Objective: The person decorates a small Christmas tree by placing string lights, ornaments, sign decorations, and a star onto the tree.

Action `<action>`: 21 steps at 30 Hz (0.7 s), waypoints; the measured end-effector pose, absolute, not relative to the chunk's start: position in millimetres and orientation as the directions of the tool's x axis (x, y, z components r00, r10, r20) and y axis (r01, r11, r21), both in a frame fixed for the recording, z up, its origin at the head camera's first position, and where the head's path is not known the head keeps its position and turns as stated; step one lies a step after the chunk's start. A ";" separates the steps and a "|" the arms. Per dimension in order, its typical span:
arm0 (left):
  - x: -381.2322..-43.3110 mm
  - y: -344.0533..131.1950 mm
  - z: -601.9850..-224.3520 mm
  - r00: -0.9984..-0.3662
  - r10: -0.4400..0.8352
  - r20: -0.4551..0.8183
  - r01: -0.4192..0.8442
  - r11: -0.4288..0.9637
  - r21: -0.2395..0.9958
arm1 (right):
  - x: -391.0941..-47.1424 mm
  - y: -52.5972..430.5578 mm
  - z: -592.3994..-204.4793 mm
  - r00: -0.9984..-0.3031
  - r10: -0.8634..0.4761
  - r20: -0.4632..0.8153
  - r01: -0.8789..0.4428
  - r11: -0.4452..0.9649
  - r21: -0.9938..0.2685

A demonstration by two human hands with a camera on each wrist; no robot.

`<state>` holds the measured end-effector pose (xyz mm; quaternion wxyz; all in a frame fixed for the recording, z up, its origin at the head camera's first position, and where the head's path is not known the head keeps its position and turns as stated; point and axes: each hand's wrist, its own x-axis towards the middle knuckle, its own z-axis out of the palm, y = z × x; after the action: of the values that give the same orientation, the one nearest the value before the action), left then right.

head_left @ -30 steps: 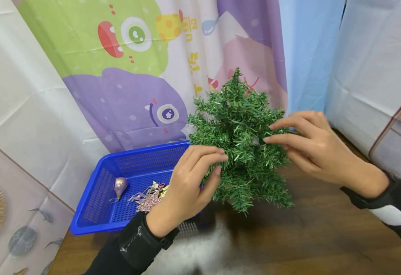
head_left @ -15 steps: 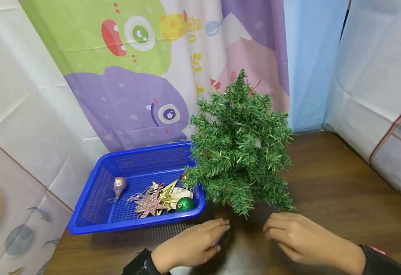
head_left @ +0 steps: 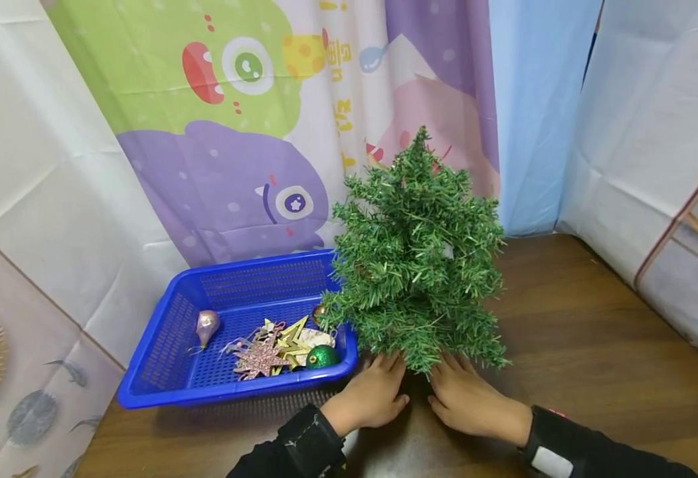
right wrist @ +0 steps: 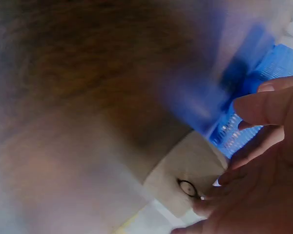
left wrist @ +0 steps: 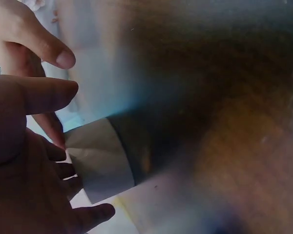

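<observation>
A small artificial Christmas tree [head_left: 420, 265] stands on the table, its lower branches hiding both sets of fingertips in the head view. My left hand [head_left: 372, 395] reaches beneath those branches from the left, and my right hand [head_left: 474, 398] does so from the right. Between them is the tree's round, beige-grey base [left wrist: 100, 161]. In the left wrist view the left fingers extend to the near side of the base, thumb held away from it. The right wrist view has the right fingertips right at the base [right wrist: 185, 170], which bears a small dark ring mark.
A blue plastic basket [head_left: 235, 392] stands left of the tree, overlapped by its branches. Inside lie a pink bulb ornament [head_left: 208, 325], a pink glitter star [head_left: 260, 358], a gold star [head_left: 293, 338] and a green ball [head_left: 323, 356]. A cartoon curtain [head_left: 223, 179] hangs behind.
Both hands left the tree's middle branches, dropped to the table in front, then moved forward under the lowest branches to the base. The tree and basket stay in place.
</observation>
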<state>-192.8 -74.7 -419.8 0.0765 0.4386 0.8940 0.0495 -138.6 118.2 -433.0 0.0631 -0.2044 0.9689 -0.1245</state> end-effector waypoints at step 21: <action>-196.5 -72.3 -422.9 -0.588 0.806 0.064 0.806 0.591 -0.036 | -134.7 104.8 -440.4 -0.931 -0.365 0.010 -0.357 0.905 -0.230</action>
<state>-196.5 -72.3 -422.9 -0.0368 0.4523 0.8911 -0.0015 -134.7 104.8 -440.4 0.0167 -0.1851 0.9759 -0.1148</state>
